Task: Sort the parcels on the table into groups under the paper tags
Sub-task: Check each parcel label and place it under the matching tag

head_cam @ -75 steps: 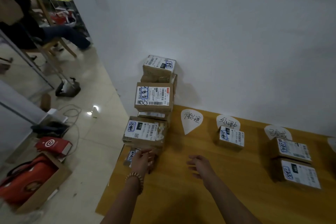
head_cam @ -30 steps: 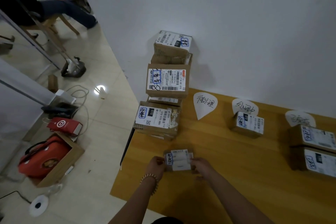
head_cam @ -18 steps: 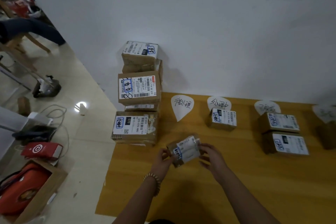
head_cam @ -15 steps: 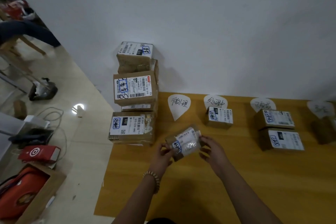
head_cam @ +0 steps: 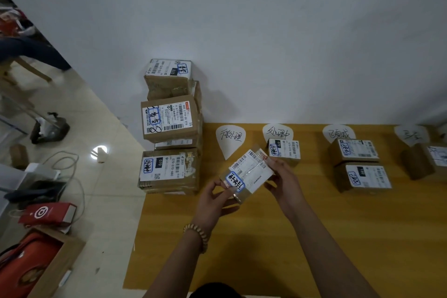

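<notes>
A small taped parcel [head_cam: 249, 172] with a white label is held tilted above the wooden table [head_cam: 266, 237]. My left hand [head_cam: 214, 198] grips its near left end and my right hand [head_cam: 281, 178] grips its right end. Several paper tags lie along the wall: the first tag [head_cam: 231, 138], the second tag [head_cam: 278, 131], the third tag [head_cam: 338, 132] and a fourth tag [head_cam: 411, 134]. One parcel [head_cam: 285, 150] sits under the second tag. Two parcels [head_cam: 355, 151] [head_cam: 365, 176] sit under the third. A stack of unsorted parcels [head_cam: 169, 128] stands at the table's left end.
Another parcel [head_cam: 425, 160] sits under the fourth tag at the right edge. Left of the table the tiled floor holds cables, a red box [head_cam: 48, 213] and a cardboard box with a red bag [head_cam: 29, 264]. A white wall runs behind the table.
I pulled the small parcel out from the bottom of the stack, took it in both hands and raised it, turning it to a tilt. My view has swung right along the table.
</notes>
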